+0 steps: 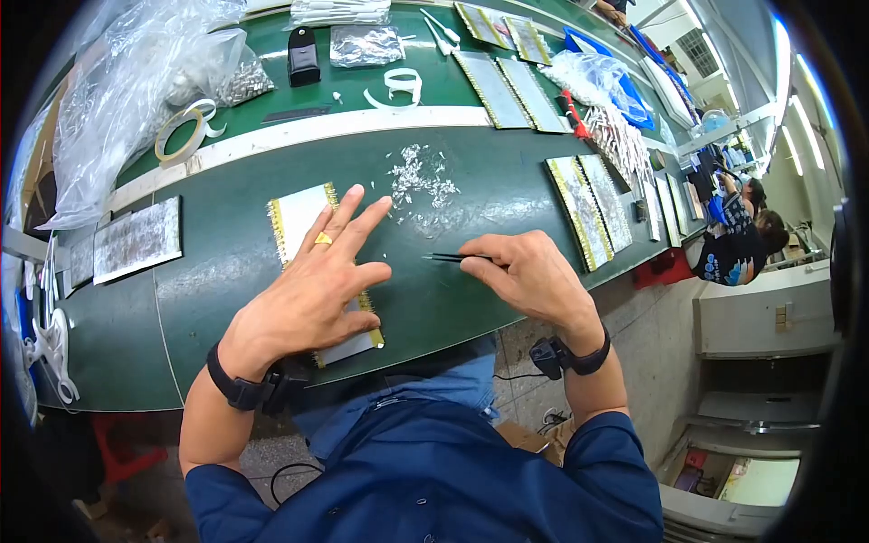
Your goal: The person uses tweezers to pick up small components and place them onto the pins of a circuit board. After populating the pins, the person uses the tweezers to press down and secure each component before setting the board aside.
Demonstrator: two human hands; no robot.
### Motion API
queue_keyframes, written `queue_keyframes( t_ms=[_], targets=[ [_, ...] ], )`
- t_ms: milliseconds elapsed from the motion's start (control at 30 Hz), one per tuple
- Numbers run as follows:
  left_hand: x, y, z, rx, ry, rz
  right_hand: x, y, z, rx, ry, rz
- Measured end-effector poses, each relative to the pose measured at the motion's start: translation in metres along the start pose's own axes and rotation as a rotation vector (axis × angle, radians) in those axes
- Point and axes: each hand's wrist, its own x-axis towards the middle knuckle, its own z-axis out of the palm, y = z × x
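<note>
On near green table (226, 299): left hand (312, 290) spread flat, fingers released, pressing white gold-fringed card (299, 222); right hand (529, 271) just right of it, pinching black tweezers (453, 258), tips pointing left; beyond both, scattered silver scraps (421, 181)

At ten o'clock we see a roll of tape (181, 136) beside a big clear plastic bag (127, 90). At twelve sits a black box (303, 56) and a white tape ring (403, 83). At one o'clock grey panels (511, 90) lie on the green desk (226, 271). Scissors (50, 348) rest at nine.
</note>
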Motion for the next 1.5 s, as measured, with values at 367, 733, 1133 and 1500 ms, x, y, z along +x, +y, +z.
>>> queue_keyframes(
  t_ms=[367,733,1133,1500],
  targets=[
    [0.002,0.003,-0.002,-0.030,0.014,-0.002,0.019,0.034,-0.003,-0.212,0.275,-0.022],
    [0.001,-0.003,-0.003,-0.048,0.102,0.014,0.031,0.040,-0.014,-0.267,0.170,-0.054],
    [-0.002,0.005,-0.017,-0.112,0.286,-0.072,0.027,0.057,-0.012,-0.115,0.168,-0.081],
    [-0.047,0.049,0.001,0.312,0.075,-0.269,0.026,0.076,-0.008,-0.019,0.206,-0.092]
  ],
)
